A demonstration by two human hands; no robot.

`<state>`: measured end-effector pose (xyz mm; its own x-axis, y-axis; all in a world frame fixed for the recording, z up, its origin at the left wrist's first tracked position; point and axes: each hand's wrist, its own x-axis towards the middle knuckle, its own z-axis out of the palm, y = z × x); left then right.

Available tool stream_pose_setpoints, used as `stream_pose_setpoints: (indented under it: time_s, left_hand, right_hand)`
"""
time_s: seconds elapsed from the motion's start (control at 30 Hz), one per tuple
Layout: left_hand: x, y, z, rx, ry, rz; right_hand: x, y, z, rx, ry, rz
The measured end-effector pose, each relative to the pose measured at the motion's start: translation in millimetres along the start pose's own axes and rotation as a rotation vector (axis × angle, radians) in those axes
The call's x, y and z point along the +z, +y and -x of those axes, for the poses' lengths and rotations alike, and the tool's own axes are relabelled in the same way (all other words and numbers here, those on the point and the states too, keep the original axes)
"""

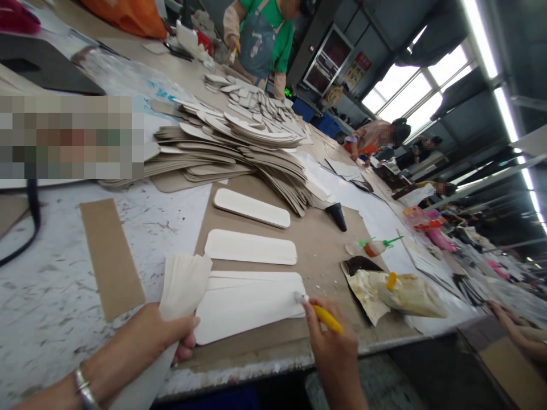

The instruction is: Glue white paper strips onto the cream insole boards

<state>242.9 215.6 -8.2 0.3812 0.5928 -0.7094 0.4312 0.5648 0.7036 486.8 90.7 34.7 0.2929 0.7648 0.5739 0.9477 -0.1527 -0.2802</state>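
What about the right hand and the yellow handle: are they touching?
Touching. The head view shows the yellow handle held in the right hand, with no gap between them.

Left hand (164, 333): fingers (184, 348) are curled beneath the thumb (183, 326)
Left forearm (55, 393): extended from lower left
Right hand (335, 339): closed in a pinch
Right forearm (346, 390): angled upward

The brush handle (328, 320) is yellow, the round-cornered panels (250, 302) white, the fanned strips (182, 285) cream, the underlying sheet (318, 245) brown, the tabletop (55, 296) white with dark flecks, the co-worker's shirt (282, 51) green, the apron (258, 48) grey-blue with a pale print
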Motion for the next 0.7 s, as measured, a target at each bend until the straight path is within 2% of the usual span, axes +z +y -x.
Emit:
stream_pose_setpoints:
  time_s: [0.1,0.23,0.33,0.43,0.53,0.63,0.7]
  left_hand:
    - [-1.1,-2.5,-3.6,0.007,-0.032,-0.025]
    - [-2.7,-9.2,-10.4,0.025,-0.069,-0.018]
    - [-5.2,-11.7,-12.7,0.038,-0.094,-0.052]
    - [-7.3,-6.1,-7.5,0.115,-0.090,-0.123]
    - [-6.6,4.7,2.4,0.116,-0.044,-0.121]
    - [-3.4,10.8,7.4,0.057,-0.038,0.007]
    - [-1.4,10.6,7.2,0.028,-0.028,0.066]
  right_hand:
    - [17.5,-23.3,11.6,-0.049,-0.024,0.020]
    - [37.6,-62.0,27.3,-0.091,-0.050,-0.087]
    - [45.0,-92.9,35.7,-0.074,-0.080,-0.172]
    - [46.8,-117.3,39.2,-0.051,-0.092,-0.251]
    - [43.4,-125.8,36.4,0.004,-0.089,-0.448]
    - [39.6,-117.9,28.6,0.149,-0.054,-0.651]
    - [38.9,-108.6,22.8,0.266,-0.093,-0.701]
